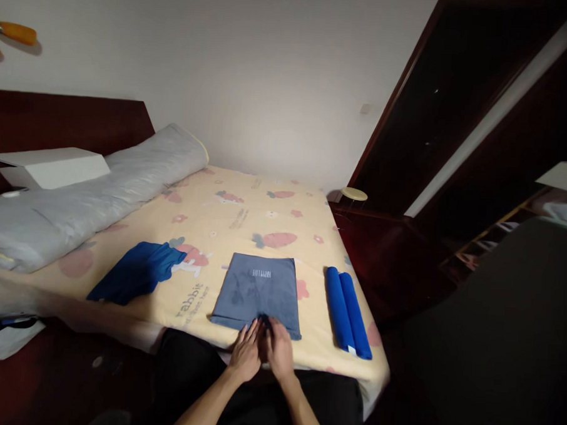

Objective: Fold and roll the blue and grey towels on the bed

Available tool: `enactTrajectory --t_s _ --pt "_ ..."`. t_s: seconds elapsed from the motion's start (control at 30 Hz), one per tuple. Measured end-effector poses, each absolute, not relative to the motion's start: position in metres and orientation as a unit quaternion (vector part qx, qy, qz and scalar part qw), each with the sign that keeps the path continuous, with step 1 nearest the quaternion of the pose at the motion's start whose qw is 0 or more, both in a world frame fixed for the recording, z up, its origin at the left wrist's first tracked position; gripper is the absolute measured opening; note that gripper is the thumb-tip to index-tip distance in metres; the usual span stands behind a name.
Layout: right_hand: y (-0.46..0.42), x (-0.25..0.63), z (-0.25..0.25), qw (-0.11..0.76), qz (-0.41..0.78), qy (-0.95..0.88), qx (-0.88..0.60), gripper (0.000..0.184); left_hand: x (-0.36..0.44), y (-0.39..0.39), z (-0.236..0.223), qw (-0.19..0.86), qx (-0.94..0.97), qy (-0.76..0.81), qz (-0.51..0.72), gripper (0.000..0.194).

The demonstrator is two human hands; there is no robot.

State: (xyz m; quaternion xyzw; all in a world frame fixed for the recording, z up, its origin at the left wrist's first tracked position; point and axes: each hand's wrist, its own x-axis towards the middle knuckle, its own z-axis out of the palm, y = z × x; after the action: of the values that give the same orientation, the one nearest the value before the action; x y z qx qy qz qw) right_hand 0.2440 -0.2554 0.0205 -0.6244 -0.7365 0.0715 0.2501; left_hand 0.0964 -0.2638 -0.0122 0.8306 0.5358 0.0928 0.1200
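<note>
A grey-blue folded cloth (257, 291) lies flat on the bed near its front edge. My left hand (246, 350) and my right hand (279, 349) rest side by side on the cloth's near edge, fingers pressed together at its middle. A small dark fold of the cloth sits between the fingertips. To the right lie two rolled bright blue cloths (347, 310), parallel to each other. To the left a crumpled blue cloth (137, 271) lies loose on the sheet.
The bed has a yellow patterned sheet (246, 217), a long grey pillow (91, 191) along the left, and a white box (50, 165) by the dark headboard. A dark wooden wardrobe (456, 120) stands right, with a low dark bedside unit (380, 242).
</note>
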Motion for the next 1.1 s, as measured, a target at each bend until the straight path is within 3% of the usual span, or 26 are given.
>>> enactTrajectory --t_s 0.13,0.23,0.5,1.1 --pt "-0.273 0.209 0.008 0.299 0.2 -0.739 -0.569 0.053 0.091 -0.262 -0.015 0.109 0.845 0.518 0.071 0.065" --pt "-0.279 0.21 0.002 0.269 0.222 -0.748 -0.565 0.055 0.084 -0.26 -0.01 0.099 0.86 0.497 0.064 0.064" --pt "-0.283 0.253 -0.009 0.162 0.097 -0.732 -0.655 0.059 0.045 -0.258 0.006 0.084 0.83 0.545 0.084 0.058" --pt "-0.282 0.272 -0.001 0.118 0.036 -0.684 -0.719 0.05 -0.002 -0.238 0.004 0.066 0.613 0.782 0.092 0.052"
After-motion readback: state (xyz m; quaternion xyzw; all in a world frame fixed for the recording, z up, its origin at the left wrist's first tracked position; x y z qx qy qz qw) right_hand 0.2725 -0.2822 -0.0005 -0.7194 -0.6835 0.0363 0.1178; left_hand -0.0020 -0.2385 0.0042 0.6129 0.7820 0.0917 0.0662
